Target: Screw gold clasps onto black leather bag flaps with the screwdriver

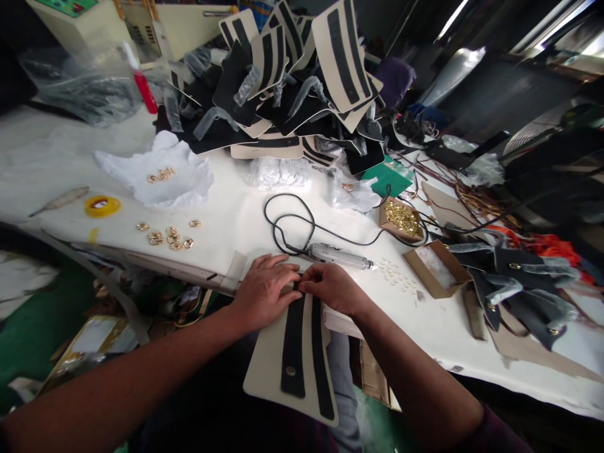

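Observation:
A cream panel with two black strips (pixel 271 365) hangs over the table's near edge toward my lap. A small metal stud sits on the left strip. My left hand (pixel 262 289) lies flat on the panel's top end, fingers pointing right. Touching it from the right, my right hand (pixel 333 286) pinches the top of the black strip with its fingertips. Just beyond my hands lies a grey corded hand tool (pixel 340 256), its black cable looped on the white table (pixel 236 214).
A heap of similar cream-and-black panels (pixel 292 82) fills the back. Gold rings (pixel 170 236) and a yellow tape roll (pixel 102 206) lie at left. Cardboard boxes, one holding gold fittings (pixel 401 217), stand at right beside dark finished pieces (pixel 519 283). Small pale studs (pixel 394 272) are scattered nearby.

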{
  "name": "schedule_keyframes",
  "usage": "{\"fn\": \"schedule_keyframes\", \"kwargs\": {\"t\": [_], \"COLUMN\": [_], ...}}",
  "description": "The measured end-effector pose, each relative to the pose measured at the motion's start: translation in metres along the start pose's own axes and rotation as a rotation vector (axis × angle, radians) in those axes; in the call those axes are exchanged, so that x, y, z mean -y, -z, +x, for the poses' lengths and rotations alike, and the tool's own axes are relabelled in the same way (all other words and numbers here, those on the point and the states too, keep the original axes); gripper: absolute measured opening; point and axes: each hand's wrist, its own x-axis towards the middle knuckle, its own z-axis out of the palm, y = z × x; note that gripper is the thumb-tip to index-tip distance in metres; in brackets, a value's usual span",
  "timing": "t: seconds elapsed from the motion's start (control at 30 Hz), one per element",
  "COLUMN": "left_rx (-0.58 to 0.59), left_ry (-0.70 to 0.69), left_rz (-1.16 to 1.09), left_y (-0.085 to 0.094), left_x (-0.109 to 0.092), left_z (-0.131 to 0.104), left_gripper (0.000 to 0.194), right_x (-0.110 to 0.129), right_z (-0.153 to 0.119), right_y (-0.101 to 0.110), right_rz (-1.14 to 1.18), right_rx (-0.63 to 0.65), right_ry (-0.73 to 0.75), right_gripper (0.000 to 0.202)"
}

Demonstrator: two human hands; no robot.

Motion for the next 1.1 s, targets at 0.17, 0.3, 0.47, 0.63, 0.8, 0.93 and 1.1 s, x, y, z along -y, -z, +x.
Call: {"fn": "schedule_keyframes", "kwargs": {"t": [0.17, 0.3, 0.47, 0.63, 0.8, 0.93, 1.1], "left_rx": [0.007, 0.003, -0.01, -0.013, -0.014, -0.013, -0.008], "left_ry": [-0.015, -0.035, -0.042, -0.041, -0.032, -0.033, -0.027], "left_rz": [0.002, 0.013, 0.027, 0.034, 0.028, 0.02, 0.026], "left_y": [0.0, 0.0, -0.002, -0.004, -0.003, -0.003, -0.001], "left_x": [0.001, 0.001, 0.001, 0.003, 0.002, 0.002, 0.001], "left_z": [-0.001, 0.0, -0.001, -0.001, 0.0, 0.0, 0.0], "left_gripper": [0.021, 0.021, 0.02, 0.021, 0.021, 0.021, 0.021], "right_x": [0.003, 0.004, 0.0, -0.001, -0.011, -0.027, -0.043], "right_z": [0.002, -0.007, -0.014, -0.013, -0.018, -0.017, -0.001], "right_y": [-0.001, -0.005, -0.007, -0.005, 0.014, 0.041, 0.059], "right_rz": [-0.041, -0.035, 0.043, 0.077, 0.03, -0.531, -0.909], "right_rx": [-0.046, -0.09, -0.117, -0.098, -0.203, -0.553, -0.424], "right_ry": [-0.022, -0.013, 0.037, 0.047, 0.152, 0.28, 0.214], "right_gripper": [0.013, 0.01, 0.006, 0.007, 0.017, 0.025, 0.039]}}
